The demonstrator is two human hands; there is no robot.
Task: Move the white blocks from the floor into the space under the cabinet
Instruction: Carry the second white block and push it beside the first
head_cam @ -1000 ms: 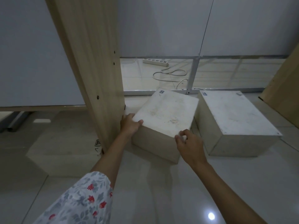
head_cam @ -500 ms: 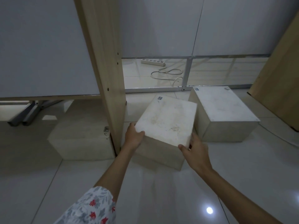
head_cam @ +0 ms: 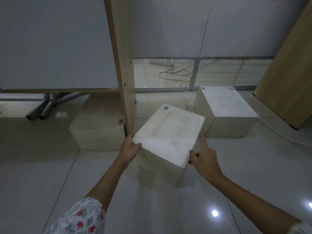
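The near white block (head_cam: 168, 137) sat on the glossy tiled floor (head_cam: 253, 174), turned at an angle just in front of the upright wooden panel (head_cam: 123, 65) of the cabinet, with one corner almost against the panel's foot. It looked stiff and square-edged, probably foam or a light cast material given its chalky, scuffed top, though its bulk suggested it would need both hands; the smooth tiles would likely let it slide rather than need lifting. The best hold seemed to be on opposite lower sides or corners, where the palms could press inward. The left hand (head_cam: 129, 148) was curled round the block's near left corner, thumb on the top edge and fingers down the side, gripping it. The right hand (head_cam: 203, 157) lay half open against the block's right face, thumb touching the top edge and fingers spread, pressing rather than clasping. A second white block (head_cam: 226, 105) stood just beyond to the right, apart from the first, and a third block (head_cam: 98, 132) already rested in shadow under the cabinet left of the panel.
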